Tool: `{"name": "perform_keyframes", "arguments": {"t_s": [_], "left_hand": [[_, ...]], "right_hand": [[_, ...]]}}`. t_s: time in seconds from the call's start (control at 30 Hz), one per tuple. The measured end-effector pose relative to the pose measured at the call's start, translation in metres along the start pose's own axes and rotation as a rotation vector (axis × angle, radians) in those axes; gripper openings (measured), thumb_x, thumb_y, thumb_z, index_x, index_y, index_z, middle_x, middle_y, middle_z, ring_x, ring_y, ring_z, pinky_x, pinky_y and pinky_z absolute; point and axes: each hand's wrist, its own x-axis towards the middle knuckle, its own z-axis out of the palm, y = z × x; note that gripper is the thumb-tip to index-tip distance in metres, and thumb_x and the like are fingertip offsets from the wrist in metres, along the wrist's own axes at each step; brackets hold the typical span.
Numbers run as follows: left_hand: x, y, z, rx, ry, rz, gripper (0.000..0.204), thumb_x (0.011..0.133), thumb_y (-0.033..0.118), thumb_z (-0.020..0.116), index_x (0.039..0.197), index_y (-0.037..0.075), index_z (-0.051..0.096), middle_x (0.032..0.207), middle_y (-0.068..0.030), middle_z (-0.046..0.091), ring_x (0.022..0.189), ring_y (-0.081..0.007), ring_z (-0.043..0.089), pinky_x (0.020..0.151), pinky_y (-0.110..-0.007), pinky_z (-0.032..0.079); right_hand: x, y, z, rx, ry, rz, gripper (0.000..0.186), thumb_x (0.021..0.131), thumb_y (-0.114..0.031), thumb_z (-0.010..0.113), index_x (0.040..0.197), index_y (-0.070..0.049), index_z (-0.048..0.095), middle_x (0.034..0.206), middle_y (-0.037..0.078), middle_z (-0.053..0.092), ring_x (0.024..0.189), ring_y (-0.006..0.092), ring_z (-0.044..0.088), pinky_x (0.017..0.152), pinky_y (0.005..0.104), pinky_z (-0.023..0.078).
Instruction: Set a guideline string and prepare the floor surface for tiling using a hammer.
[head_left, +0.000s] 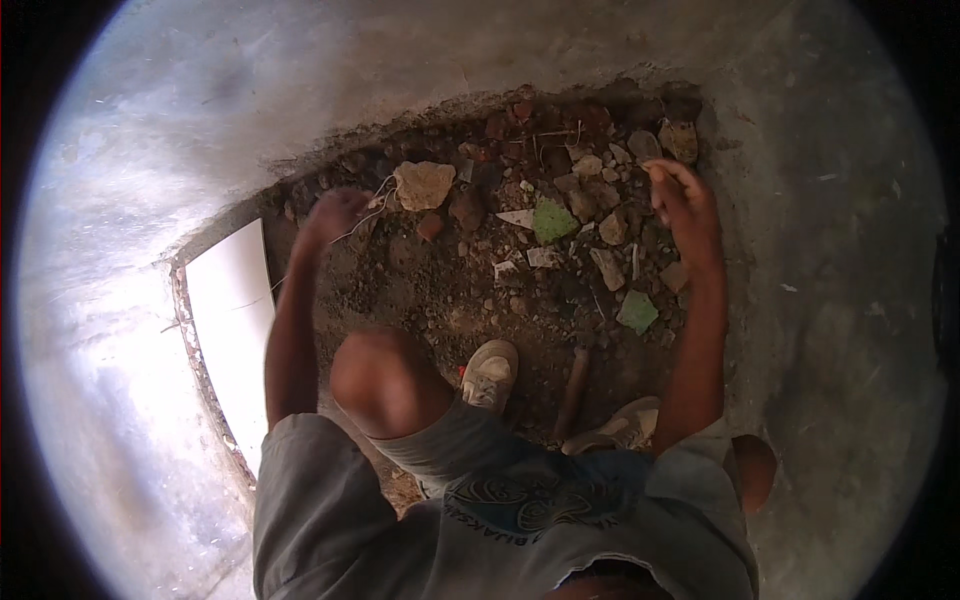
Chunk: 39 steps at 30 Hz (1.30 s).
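My left hand (338,214) is closed round a thin pale string (384,190), which loops out past its fingers beside a large tan stone (424,186). Over at the far right of the pit, my right hand (686,200) is raised with thumb and forefinger pinched together. What lies between those fingertips, if anything, is too small to make out. Under and beside this hand are rough stones (612,228) and a grey stone (643,146). Between the two hands lie a green tile shard (553,220) and several white shards (516,218). A second green shard (637,312) is nearer to me.
A smooth grey concrete surface (820,250) surrounds the sunken soil (440,290). One white flat panel (235,320) lies along the left edge. Near my shoes (490,375) is a wooden handle (572,390). Broken rubble edges the far side (520,110).
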Motion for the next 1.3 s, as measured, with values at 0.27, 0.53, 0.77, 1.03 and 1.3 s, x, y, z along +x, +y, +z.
{"name": "perform_keyframes", "arguments": {"t_s": [0.27,0.53,0.77,1.03,1.3], "left_hand": [[0.083,-0.046,0.174,-0.065,0.313,-0.359,0.066,0.088,0.055,0.067,0.13,0.006,0.055,0.114,-0.0266,0.067,0.107,-0.0435,0.065,0.088,-0.051,0.05],[0.092,0.036,0.107,-0.073,0.138,-0.365,0.053,0.09,0.036,0.069,0.131,0.009,0.053,0.114,-0.0226,0.068,0.111,-0.0432,0.063,0.088,-0.053,0.05],[0.121,0.127,0.045,0.267,0.446,0.156,0.04,0.095,0.022,0.06,0.134,0.016,0.055,0.115,-0.0134,0.07,0.104,-0.0387,0.066,0.082,-0.045,0.054],[0.052,0.255,-0.042,-0.803,-0.02,0.011,0.03,0.103,0.024,0.046,0.128,0.014,0.061,0.097,-0.0042,0.07,0.076,-0.0173,0.061,0.066,-0.032,0.048],[-0.009,0.373,-0.05,-0.845,-0.325,0.115,0.04,0.106,0.04,0.047,0.122,0.008,0.065,0.085,0.0018,0.064,0.075,-0.0071,0.049,0.07,-0.024,0.043]], "right_hand": [[-0.062,-0.025,-0.019,-0.185,0.579,0.104,0.038,0.101,-0.036,0.061,0.118,-0.002,0.068,0.08,-0.003,0.055,0.071,0.0074,0.047,0.066,0.0247,0.039],[-0.142,-0.056,-0.034,-0.447,0.385,0.227,0.027,0.101,-0.024,0.059,0.109,0.0,0.068,0.086,0.004,0.065,0.077,0.0103,0.056,0.071,0.0265,0.044],[-0.173,-0.101,-0.045,-0.648,0.098,0.202,0.013,0.094,-0.008,0.065,0.104,-0.001,0.069,0.09,0.011,0.07,0.081,0.0184,0.065,0.075,0.0317,0.05],[-0.117,-0.133,-0.03,-0.836,-0.315,-0.228,0.019,0.085,-0.006,0.072,0.103,-0.008,0.072,0.091,0.009,0.07,0.076,0.0279,0.068,0.067,0.0379,0.054],[-0.06,-0.116,0.004,-0.552,-0.251,-0.49,0.015,0.094,-0.018,0.068,0.102,-0.005,0.069,0.09,0.011,0.07,0.079,0.0263,0.07,0.069,0.038,0.054]]}}
